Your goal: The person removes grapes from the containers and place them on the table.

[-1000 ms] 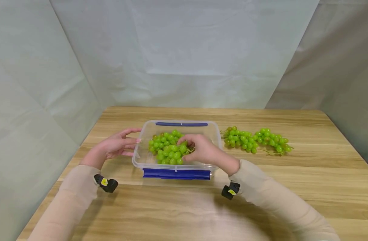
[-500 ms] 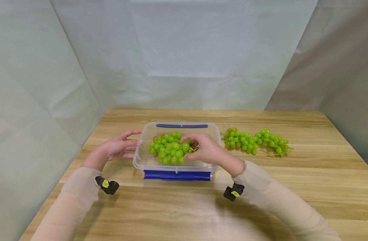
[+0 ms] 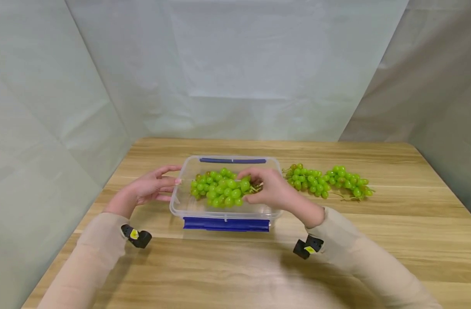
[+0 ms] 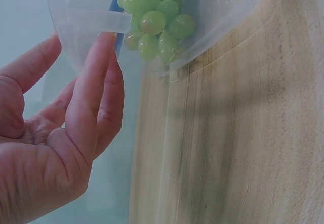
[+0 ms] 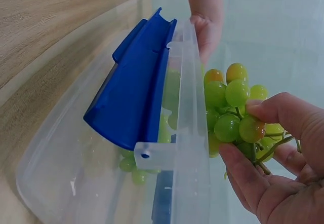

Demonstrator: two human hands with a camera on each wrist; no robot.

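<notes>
While your left hand (image 3: pixel 150 189) steadies one clear container (image 3: pixel 225 213) with straight fingers on its left wall, your right hand (image 3: pixel 270 191) pinches one grape bunch (image 3: pixel 220 189) by the stem, held just inside it. Next probably calls for releasing gently. Two more bunches (image 3: pixel 326 180) lie right.

Bright green, with a few berries tinged orange-brown, is shown by the grapes (image 3: pixel 221 189) in the box (image 3: pixel 180 205), which is clear with blue clips (image 3: pixel 225 224). The same green is seen on the loose bunches (image 3: pixel 328 180). A light wood grain is borne by the counter (image 3: pixel 374 240). The sleeves (image 3: pixel 359 257) are beige.
</notes>
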